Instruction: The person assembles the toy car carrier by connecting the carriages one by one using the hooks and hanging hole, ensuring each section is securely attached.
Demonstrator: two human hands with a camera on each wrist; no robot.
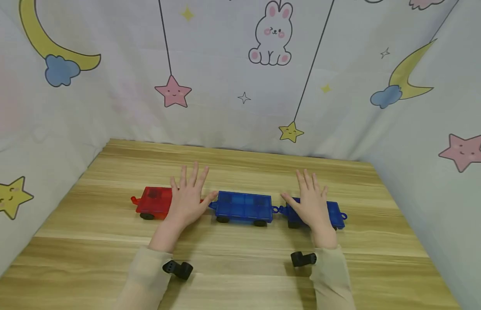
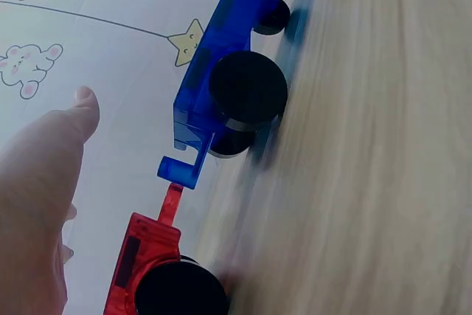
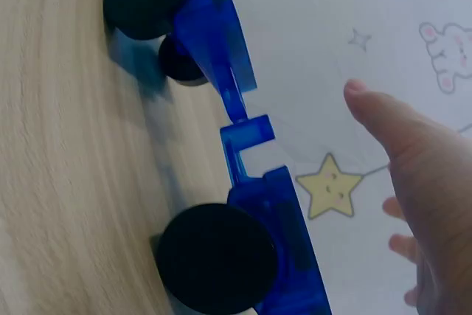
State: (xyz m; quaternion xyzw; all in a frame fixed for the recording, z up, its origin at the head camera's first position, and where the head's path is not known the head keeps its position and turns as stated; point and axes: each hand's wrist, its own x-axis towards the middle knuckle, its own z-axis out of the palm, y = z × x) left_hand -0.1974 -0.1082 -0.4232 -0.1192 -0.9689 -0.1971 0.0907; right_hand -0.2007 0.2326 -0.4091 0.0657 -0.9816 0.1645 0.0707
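A red toy train car point(image 1: 152, 200), a middle blue toy train car point(image 1: 244, 206) and a right blue toy train car point(image 1: 335, 212) stand in a row on black wheels. Over the red car spreads my left hand point(image 1: 186, 202), its fingers apart, hiding that car's right part. My right hand point(image 1: 313, 204) is held over the right blue car with straight fingers and covers its middle. Neither hand holds anything; the wrist views show space between the thumbs and the cars. In the left wrist view, the red hook point(image 2: 171, 204) meets the blue coupling point(image 2: 178, 171). Two blue couplings point(image 3: 247, 132) meet in the right wrist view.
The cars stand on a wood-grain table point(image 1: 240, 267). A pale cloth point(image 1: 224, 125) printed with stars, moons and a rabbit closes off the back and both sides. Each sleeve carries a small black camera mount point(image 1: 183, 270).
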